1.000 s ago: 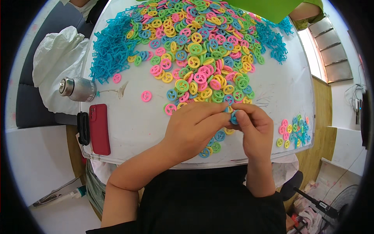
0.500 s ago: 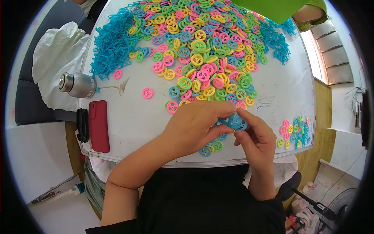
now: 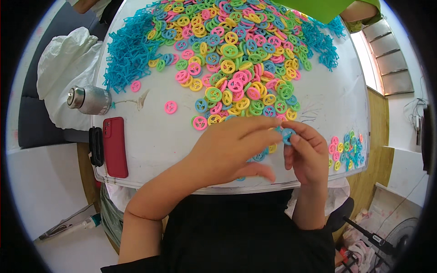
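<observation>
Between the thumb and fingers of my right hand (image 3: 308,157) is a small blue plastic wheel (image 3: 287,135). Just left of it my left hand (image 3: 230,148) is open, its thumb spread down and its fingers stretched toward the wheel; the fingers are slightly smeared. Part of the wheel is covered by my fingertips. A few loose blue wheels (image 3: 259,156) lie on the white table (image 3: 150,127), partly under my left hand. Beyond both hands spreads a large heap of pink, yellow, green and blue wheels (image 3: 232,50).
Thin blue plastic pieces are heaped at the far left (image 3: 129,52) and far right (image 3: 322,48). A small mixed group of parts (image 3: 348,150) lies at right. At left are a metal bottle (image 3: 93,100), red phone (image 3: 115,148) and black object (image 3: 96,146). Another person's arm (image 3: 362,11) shows top right.
My left thumb and fingers have come apart and let go of the blue piece. My right hand has shifted slightly right with the blue wheel.
</observation>
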Available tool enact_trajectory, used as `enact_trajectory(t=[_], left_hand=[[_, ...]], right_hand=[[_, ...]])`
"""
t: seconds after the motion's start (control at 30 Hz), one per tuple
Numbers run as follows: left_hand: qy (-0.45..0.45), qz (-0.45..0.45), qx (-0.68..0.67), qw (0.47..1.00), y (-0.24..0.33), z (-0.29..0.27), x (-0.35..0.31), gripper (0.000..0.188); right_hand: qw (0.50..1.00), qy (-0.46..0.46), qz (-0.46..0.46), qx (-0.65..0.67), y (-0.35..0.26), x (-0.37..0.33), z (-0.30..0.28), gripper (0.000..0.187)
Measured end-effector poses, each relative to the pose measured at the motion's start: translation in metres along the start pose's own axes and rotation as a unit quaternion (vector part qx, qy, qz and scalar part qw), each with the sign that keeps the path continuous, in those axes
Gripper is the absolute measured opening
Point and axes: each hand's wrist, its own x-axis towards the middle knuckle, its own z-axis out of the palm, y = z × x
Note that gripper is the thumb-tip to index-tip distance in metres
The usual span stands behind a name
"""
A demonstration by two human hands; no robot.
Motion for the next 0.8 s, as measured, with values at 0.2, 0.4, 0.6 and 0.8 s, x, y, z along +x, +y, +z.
enact_trajectory(t=[0.2,0.4,0.6,0.8], left_hand=[[-0.040,0.112,0.053,0.991,-0.007,-0.013,0.000,0.035],[0.104,-0.169,-0.117,0.973,-0.009,-0.007,-0.001,0.024],[0.115,-0.227,-0.260,0.931,-0.016,-0.003,-0.003,0.014],[0.024,-0.295,-0.240,0.925,-0.013,-0.007,-0.002,0.021]], right_hand=[[0.994,-0.083,0.062,0.036,-0.009,0.007,-0.002,0.029],[0.823,-0.001,-0.194,-0.534,-0.006,0.011,-0.010,0.040],[0.735,-0.018,-0.261,-0.625,0.020,0.011,-0.018,0.039],[0.798,0.035,-0.289,-0.527,0.020,0.010,-0.025,0.024]])
